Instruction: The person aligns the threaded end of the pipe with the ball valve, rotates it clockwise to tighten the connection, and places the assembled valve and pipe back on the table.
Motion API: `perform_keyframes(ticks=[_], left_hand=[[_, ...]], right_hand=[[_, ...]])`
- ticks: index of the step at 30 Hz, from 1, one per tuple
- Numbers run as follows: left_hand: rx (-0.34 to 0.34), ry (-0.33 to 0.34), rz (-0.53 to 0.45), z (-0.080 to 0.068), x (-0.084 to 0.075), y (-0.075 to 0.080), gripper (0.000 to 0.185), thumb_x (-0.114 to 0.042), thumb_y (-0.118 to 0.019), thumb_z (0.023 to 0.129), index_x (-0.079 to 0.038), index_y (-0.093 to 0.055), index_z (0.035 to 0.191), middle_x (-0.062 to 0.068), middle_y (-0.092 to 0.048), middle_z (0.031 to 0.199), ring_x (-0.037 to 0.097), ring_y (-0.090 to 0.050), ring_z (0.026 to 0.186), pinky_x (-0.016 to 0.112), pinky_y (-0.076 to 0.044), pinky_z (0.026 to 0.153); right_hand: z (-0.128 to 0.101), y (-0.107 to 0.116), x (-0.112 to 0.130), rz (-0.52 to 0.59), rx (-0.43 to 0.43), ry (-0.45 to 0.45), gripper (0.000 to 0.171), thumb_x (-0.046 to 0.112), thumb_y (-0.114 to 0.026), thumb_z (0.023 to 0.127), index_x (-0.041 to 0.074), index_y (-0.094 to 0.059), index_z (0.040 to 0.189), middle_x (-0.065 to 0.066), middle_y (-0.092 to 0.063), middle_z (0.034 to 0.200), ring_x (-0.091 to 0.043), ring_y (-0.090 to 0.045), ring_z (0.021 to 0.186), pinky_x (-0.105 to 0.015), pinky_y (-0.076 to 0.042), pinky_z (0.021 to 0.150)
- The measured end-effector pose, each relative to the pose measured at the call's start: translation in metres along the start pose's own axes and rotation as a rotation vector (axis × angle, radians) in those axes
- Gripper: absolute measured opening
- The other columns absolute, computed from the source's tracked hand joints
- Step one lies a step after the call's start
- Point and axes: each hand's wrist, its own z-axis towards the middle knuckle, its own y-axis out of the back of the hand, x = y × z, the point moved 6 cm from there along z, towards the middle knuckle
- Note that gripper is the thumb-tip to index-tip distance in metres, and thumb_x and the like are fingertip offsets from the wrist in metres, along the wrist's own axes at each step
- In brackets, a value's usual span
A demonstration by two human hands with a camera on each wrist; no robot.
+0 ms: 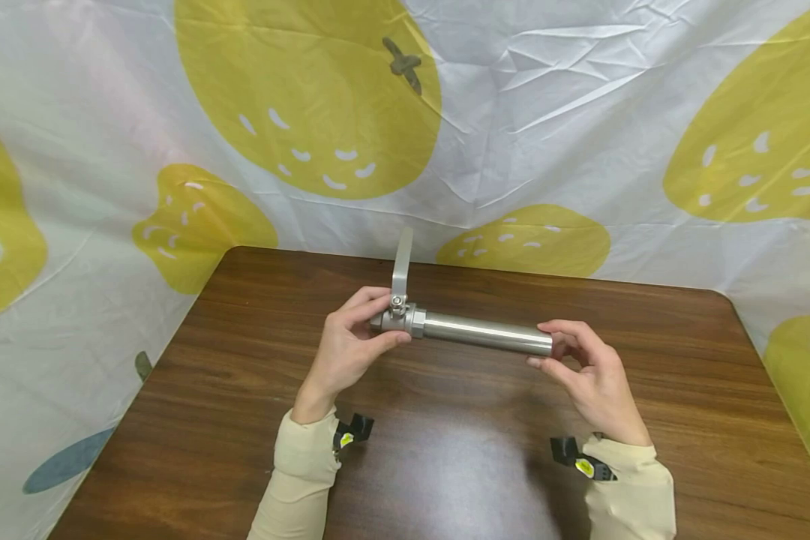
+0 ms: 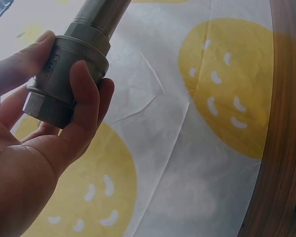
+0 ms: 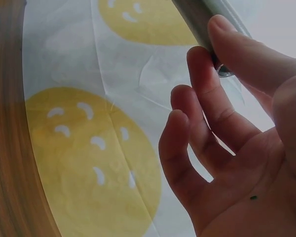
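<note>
From my right wrist camera I see my right hand (image 3: 237,148) filling the right half of the view, palm facing the lens. The thumb and index finger (image 3: 207,74) pinch the end of a metal pipe (image 3: 195,19) that runs off the top edge; the other fingers curl loosely below it, touching nothing. Behind the hand hangs a white cloth (image 3: 138,74) printed with large yellow fruit shapes carrying white marks. Along the left edge runs the brown wooden table (image 3: 10,148), its rim curving against the cloth.
</note>
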Motion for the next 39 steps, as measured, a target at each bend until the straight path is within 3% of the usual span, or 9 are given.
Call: perform_keyframes(ticks=[22,33,39], left_hand=[[0.0,0.016,0.01,-0.0004,0.001,0.0009,0.051,0.012,-0.078,0.071,0.012,-0.061,0.119,0.022,-0.057,0.118,0.011,-0.06,0.094,0.02,-0.056,0.076],[-0.005,-0.005,0.013,-0.0008,0.0015,0.0023,0.05,0.011,-0.079,0.07,0.013,-0.062,0.117,0.013,-0.059,0.115,0.01,-0.06,0.093,0.02,-0.056,0.074],[-0.008,-0.008,0.023,-0.001,0.0015,0.0035,0.05,0.01,-0.079,0.07,0.013,-0.063,0.116,0.018,-0.059,0.116,0.009,-0.06,0.092,0.02,-0.056,0.072]], right_hand=[[-0.0005,0.0015,0.0006,0.021,0.004,-0.019,0.051,-0.017,-0.074,0.072,0.0,-0.061,0.117,0.011,-0.064,0.08,-0.003,-0.055,0.076,-0.012,-0.049,0.065],[-0.0003,0.0003,0.0009,0.014,-0.005,-0.008,0.05,-0.017,-0.075,0.071,-0.003,-0.061,0.116,0.007,-0.064,0.077,-0.003,-0.056,0.075,-0.012,-0.049,0.066],[0.0,-0.0009,0.0007,0.008,-0.016,-0.004,0.051,-0.016,-0.076,0.071,-0.001,-0.062,0.118,0.003,-0.062,0.073,-0.003,-0.056,0.074,-0.011,-0.048,0.069]])
